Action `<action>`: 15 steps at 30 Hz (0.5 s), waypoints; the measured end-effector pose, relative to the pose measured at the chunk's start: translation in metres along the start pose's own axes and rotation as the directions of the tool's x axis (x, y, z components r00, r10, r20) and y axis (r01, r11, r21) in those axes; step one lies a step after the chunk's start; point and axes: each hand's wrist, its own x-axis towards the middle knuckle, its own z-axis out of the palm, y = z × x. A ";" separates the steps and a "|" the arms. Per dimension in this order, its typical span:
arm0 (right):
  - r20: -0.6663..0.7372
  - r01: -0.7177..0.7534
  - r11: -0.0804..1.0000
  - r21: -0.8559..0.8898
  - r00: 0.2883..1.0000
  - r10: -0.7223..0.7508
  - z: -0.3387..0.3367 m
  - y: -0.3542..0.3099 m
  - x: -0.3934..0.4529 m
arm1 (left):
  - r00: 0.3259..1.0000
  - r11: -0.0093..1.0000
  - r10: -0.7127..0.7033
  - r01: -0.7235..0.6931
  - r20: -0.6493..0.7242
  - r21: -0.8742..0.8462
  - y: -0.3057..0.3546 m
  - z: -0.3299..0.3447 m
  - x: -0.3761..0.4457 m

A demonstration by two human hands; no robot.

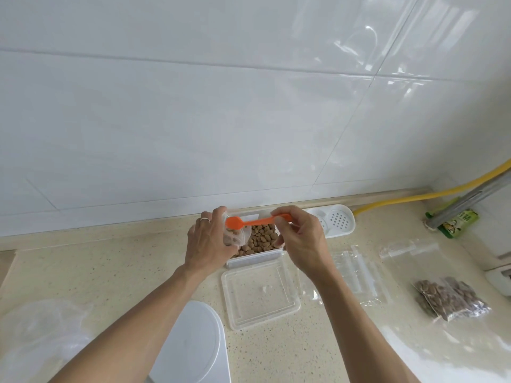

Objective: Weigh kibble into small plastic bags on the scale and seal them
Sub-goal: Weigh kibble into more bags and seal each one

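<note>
Over the speckled tabletop [110, 272], close to the white tiled wall, both hands are up above the clear kibble container [255, 248]. The left hand [208, 244] is curled round a small plastic bag [235, 237], gripping it with the mouth held open and some brown pieces already showing inside. The right hand [300, 236] pinches the far end of an orange scoop [250, 222] between thumb and fingertips, and the scoop's bowl sits right at the bag's opening, beside the left hand's fingers. Below them, the container holds a bed of tan kibble [262, 236], and its clear lid [260, 291] lies flat just in front of it.

Nearer the person, the white scale [193, 346] lies on the tabletop (its display is not readable from here). To the right, a loose stack of empty zip bags [356, 269] lies on the surface, with another empty bag [409, 252] further right. Two filled bags of kibble [450, 298] rest well apart from the container, toward the right edge. A white perforated dish [336, 219] stands by the wall, a yellow hose [414, 196] running behind it.
</note>
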 end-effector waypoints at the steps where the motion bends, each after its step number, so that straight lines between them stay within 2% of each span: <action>1: -0.026 -0.002 0.999 0.032 1.000 0.003 -0.002 0.000 0.001 | 1.000 1.000 -0.005 0.005 0.004 0.000 -0.001 0.000 0.000; 4: -0.119 -0.021 0.989 0.145 0.992 0.038 -0.006 0.002 0.004 | 1.000 1.000 -0.024 0.024 0.005 0.002 -0.005 0.000 -0.001; 7: -0.233 -0.063 0.984 0.166 0.967 0.101 -0.006 0.014 0.009 | 1.000 1.000 -0.024 0.024 -0.004 0.011 -0.014 0.000 -0.004; 11: -0.294 -0.155 0.987 -0.039 0.946 0.137 -0.003 0.041 0.015 | 1.000 0.999 -0.008 0.008 -0.017 0.034 -0.031 -0.001 -0.012; 15: -0.233 -0.113 0.931 -0.346 0.972 0.031 0.008 0.062 0.018 | 1.000 0.999 -0.003 0.004 -0.009 0.044 -0.048 -0.002 -0.019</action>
